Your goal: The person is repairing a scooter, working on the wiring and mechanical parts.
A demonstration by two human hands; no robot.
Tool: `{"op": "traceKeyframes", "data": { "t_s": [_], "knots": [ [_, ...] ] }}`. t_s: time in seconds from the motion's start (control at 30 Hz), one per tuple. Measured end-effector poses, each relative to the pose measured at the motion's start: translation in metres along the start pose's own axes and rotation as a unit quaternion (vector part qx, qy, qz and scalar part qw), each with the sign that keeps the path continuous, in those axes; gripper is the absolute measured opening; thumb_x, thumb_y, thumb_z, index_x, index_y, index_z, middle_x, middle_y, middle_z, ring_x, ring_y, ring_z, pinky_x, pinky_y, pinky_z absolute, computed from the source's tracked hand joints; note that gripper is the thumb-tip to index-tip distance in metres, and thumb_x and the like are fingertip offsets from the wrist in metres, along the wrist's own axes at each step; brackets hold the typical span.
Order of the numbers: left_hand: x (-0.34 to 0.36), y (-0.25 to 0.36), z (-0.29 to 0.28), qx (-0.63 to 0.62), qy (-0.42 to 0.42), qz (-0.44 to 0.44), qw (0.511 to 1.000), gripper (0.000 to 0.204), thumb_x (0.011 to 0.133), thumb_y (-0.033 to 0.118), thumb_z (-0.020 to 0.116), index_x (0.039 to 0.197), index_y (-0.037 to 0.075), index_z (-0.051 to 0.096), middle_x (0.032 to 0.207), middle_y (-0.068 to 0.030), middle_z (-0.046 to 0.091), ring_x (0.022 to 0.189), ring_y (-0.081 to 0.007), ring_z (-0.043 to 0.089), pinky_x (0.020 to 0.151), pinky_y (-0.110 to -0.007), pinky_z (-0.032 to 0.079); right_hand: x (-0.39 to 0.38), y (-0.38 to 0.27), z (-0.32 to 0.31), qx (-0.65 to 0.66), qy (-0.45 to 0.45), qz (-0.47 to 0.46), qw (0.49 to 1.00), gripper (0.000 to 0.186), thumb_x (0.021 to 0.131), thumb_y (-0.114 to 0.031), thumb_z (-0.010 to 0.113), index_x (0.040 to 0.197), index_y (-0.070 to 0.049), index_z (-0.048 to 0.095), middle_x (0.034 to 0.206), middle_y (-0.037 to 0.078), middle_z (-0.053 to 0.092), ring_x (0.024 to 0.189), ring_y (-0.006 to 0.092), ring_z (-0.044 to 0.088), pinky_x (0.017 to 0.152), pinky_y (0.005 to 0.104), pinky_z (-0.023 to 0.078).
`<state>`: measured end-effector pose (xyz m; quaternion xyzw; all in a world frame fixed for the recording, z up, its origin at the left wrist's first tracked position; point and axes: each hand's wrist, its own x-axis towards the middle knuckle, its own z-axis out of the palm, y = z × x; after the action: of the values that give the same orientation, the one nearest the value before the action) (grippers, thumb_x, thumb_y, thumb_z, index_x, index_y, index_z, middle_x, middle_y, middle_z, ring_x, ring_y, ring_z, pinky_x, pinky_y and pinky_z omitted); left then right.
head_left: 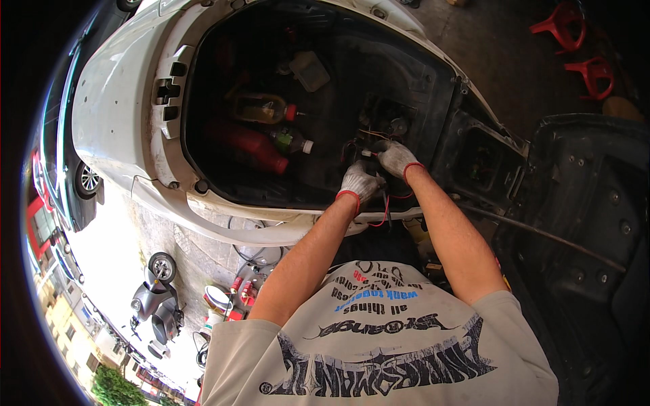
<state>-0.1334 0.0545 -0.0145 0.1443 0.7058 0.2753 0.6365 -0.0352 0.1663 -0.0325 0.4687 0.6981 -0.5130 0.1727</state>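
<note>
Both my hands wear whitish knit gloves with red cuffs and work inside the dark under-seat compartment [338, 88] of a white scooter [112, 115]. My right hand [396, 160] is closed, its fingertips pinching a small white wire connector [367, 153]. Just left of it and nearer to me, my left hand [361, 183] is closed around wires, mostly hidden by the glove. Red wire [387, 215] and a dark lead hang below it. Beyond the fingers, thin wires [372, 133] run to a recess with a round part [397, 126].
Left in the compartment lie a yellow bottle [261, 108] with a red cap, a green-labelled bottle [288, 141], a red bottle [254, 147] and a pale box [310, 71]. The raised seat [582, 223] stands at right, with a thin rod [542, 237]. Red chairs [567, 27] stand far right.
</note>
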Motion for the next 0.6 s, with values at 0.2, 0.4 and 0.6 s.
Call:
{"op": "traceKeyframes", "data": {
  "t_s": [0.2,0.4,0.6],
  "knots": [
    [0.002,-0.001,0.000,0.031,0.001,0.009,0.999,0.042,0.074,0.001,0.072,0.114,-0.007,0.058,0.098,-0.0150,0.067,0.084,-0.0187,0.067,0.070,-0.030,0.056,-0.003,-0.003,-0.002,0.000,-0.009,0.008,1.000,0.040,0.084,-0.017,0.052,0.121,-0.007,0.063,0.123,0.018,0.062,0.119,0.0318,0.055,0.101,0.0377,0.043],
    [0.008,-0.012,-0.002,0.037,0.009,0.025,0.999,0.042,0.074,0.002,0.072,0.113,-0.006,0.059,0.096,-0.0139,0.067,0.082,-0.0175,0.066,0.069,-0.029,0.055,-0.004,-0.009,0.000,-0.010,-0.005,0.012,1.000,0.039,0.085,-0.015,0.050,0.122,-0.013,0.064,0.124,0.015,0.062,0.117,0.0314,0.057,0.100,0.0360,0.044],
    [0.003,-0.005,0.000,0.028,0.008,0.014,0.999,0.041,0.074,0.001,0.072,0.112,-0.005,0.060,0.095,-0.0123,0.068,0.081,-0.0162,0.065,0.071,-0.029,0.053,-0.007,-0.012,-0.004,-0.001,-0.010,0.016,1.000,0.040,0.084,-0.017,0.051,0.121,-0.008,0.064,0.124,0.018,0.062,0.119,0.0317,0.056,0.101,0.0374,0.043]
  ]
}}
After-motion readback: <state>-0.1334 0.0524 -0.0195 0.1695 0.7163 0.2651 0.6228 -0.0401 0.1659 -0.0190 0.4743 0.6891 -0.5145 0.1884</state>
